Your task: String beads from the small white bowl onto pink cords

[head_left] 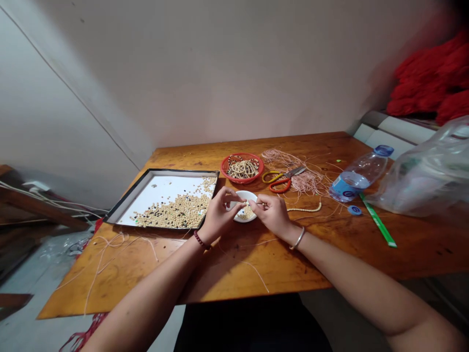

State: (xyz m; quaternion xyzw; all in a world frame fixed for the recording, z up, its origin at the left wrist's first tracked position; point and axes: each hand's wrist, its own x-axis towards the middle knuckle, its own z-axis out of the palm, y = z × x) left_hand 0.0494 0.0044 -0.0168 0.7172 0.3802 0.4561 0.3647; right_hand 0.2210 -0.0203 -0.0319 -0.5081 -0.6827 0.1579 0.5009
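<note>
Above a small white bowl [253,195] with pale beads in it, my two hands meet, fingertips close together. My left hand [220,215] is closed in a pinch over the bowl's left side; what sits between its thumb and finger is too small to make out. My right hand [273,213] pinches at the bowl's right side, closed on a beaded string [311,210]. The string's beaded length comes out behind that hand and lies curved on the table. Left of my left hand is a black-edged tray [146,183] of loose cream and dark beads.
Behind the bowl are a red basket [223,171] of beaded strands, scissors [281,179] and tangled pink thread [311,178]. To the right stand a tilted water bottle [357,178], its blue-white cap [354,210], a green strip [379,222] and a plastic bag [428,171]. Loose threads cross the wooden table [234,278].
</note>
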